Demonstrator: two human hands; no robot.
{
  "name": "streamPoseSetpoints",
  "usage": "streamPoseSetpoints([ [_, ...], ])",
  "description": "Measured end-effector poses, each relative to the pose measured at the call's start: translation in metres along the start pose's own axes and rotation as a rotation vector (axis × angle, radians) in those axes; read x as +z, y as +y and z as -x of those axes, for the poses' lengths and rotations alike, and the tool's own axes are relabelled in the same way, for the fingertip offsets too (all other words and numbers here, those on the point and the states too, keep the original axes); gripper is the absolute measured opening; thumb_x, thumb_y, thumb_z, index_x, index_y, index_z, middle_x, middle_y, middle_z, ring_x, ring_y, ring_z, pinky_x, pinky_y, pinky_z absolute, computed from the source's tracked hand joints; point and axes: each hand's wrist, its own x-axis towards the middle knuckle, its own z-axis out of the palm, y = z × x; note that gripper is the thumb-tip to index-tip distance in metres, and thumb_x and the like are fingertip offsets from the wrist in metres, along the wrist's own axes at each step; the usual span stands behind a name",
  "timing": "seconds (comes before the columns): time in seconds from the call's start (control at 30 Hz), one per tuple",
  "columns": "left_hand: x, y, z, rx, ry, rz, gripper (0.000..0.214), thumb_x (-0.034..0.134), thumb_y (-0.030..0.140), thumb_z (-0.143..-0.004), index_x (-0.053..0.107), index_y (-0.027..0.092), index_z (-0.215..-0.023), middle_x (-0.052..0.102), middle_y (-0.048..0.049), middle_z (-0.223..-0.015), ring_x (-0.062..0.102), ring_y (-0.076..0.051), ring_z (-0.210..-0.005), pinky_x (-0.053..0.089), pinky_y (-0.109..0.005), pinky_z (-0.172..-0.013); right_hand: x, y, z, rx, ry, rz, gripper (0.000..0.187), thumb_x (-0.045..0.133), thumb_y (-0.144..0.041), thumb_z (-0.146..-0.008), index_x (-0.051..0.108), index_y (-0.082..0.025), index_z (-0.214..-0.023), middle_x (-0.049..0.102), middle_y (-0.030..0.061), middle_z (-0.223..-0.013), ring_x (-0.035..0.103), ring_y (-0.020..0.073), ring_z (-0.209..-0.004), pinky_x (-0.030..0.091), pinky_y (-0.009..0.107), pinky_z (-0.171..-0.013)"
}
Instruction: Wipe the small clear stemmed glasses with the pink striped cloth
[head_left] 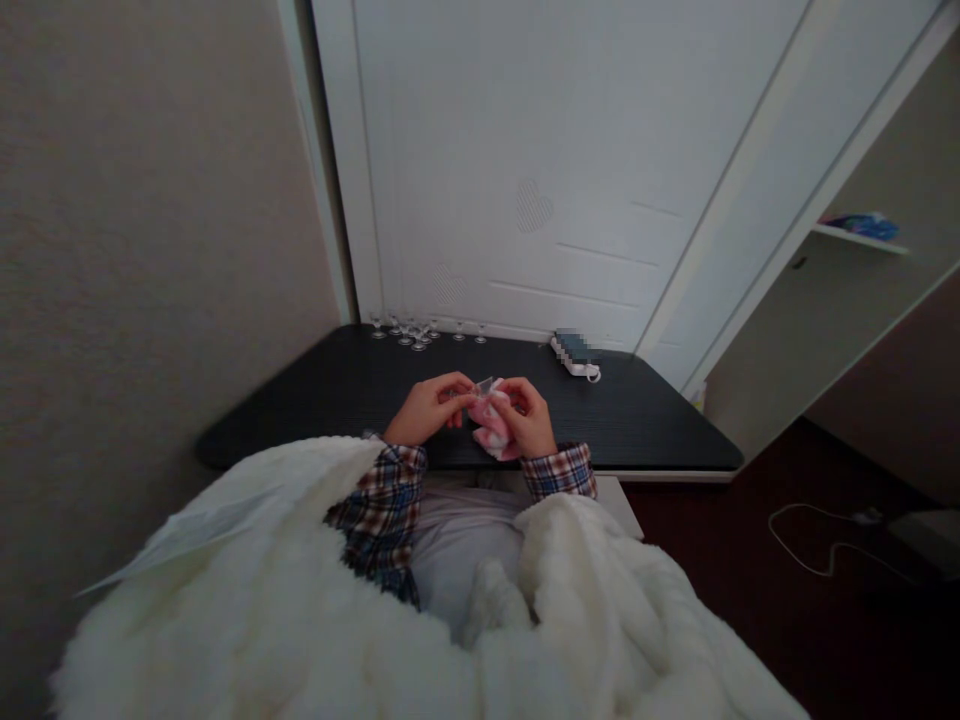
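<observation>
My left hand (429, 408) and my right hand (529, 416) meet over the near edge of a black table (337, 400). Between their fingertips sits a small clear glass (484, 386), pinched from both sides. My right hand also grips a pink and white cloth (491, 428) that is pressed against the glass and hangs below it. Both wrists wear plaid sleeves, and a white fluffy blanket (375, 620) covers my lap.
Several tiny clear stemmed glasses (416, 330) stand in a row at the table's far edge against a white door (540, 160). A phone on a white charger (576, 354) lies at the back right. A white cable (814, 540) runs across the dark floor at right.
</observation>
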Motion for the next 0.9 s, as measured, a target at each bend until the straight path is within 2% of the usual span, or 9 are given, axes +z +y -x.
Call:
streamPoseSetpoints([
  [0.27, -0.0004, -0.0010, -0.0005, 0.004, -0.003, -0.019, 0.030, 0.059, 0.044, -0.079, 0.064, 0.017, -0.091, 0.064, -0.0007, -0.069, 0.056, -0.011, -0.050, 0.043, -0.020, -0.046, 0.0001, 0.0015, -0.0002, -0.004, 0.000, -0.005, 0.019, 0.064, -0.038, -0.075, 0.061, -0.022, -0.084, 0.061, 0.0001, -0.085, 0.053, 0.0129, -0.072, 0.045, 0.024, -0.066],
  [0.5, 0.0018, -0.0028, -0.0004, -0.036, 0.003, -0.029, 0.035, 0.068, 0.044, -0.071, 0.063, 0.016, -0.092, 0.067, -0.0040, -0.086, 0.058, -0.011, -0.053, 0.044, -0.021, -0.046, 0.0004, -0.0001, 0.0008, -0.013, 0.016, 0.002, 0.017, 0.063, -0.035, -0.075, 0.061, -0.021, -0.084, 0.060, -0.0003, -0.083, 0.052, 0.0124, -0.070, 0.043, 0.023, -0.064],
  [0.67, 0.0015, -0.0017, 0.0007, -0.022, 0.038, -0.034, 0.036, 0.066, 0.042, -0.073, 0.061, 0.017, -0.099, 0.066, -0.0036, -0.087, 0.057, -0.010, -0.052, 0.043, -0.021, -0.045, 0.0009, -0.0024, 0.0010, 0.000, 0.019, 0.003, 0.017, 0.063, -0.036, -0.075, 0.061, -0.021, -0.081, 0.060, -0.0006, -0.081, 0.052, 0.0121, -0.069, 0.043, 0.023, -0.064],
  [0.9, 0.0015, -0.0012, 0.0018, 0.000, 0.057, -0.041, 0.036, 0.065, 0.044, -0.074, 0.061, 0.018, -0.097, 0.065, -0.0030, -0.085, 0.056, -0.010, -0.051, 0.042, -0.021, -0.045, 0.0010, -0.0005, 0.0002, 0.028, 0.008, -0.020, 0.018, 0.065, -0.037, -0.073, 0.061, -0.021, -0.082, 0.061, -0.0007, -0.082, 0.053, 0.0121, -0.069, 0.044, 0.024, -0.065],
])
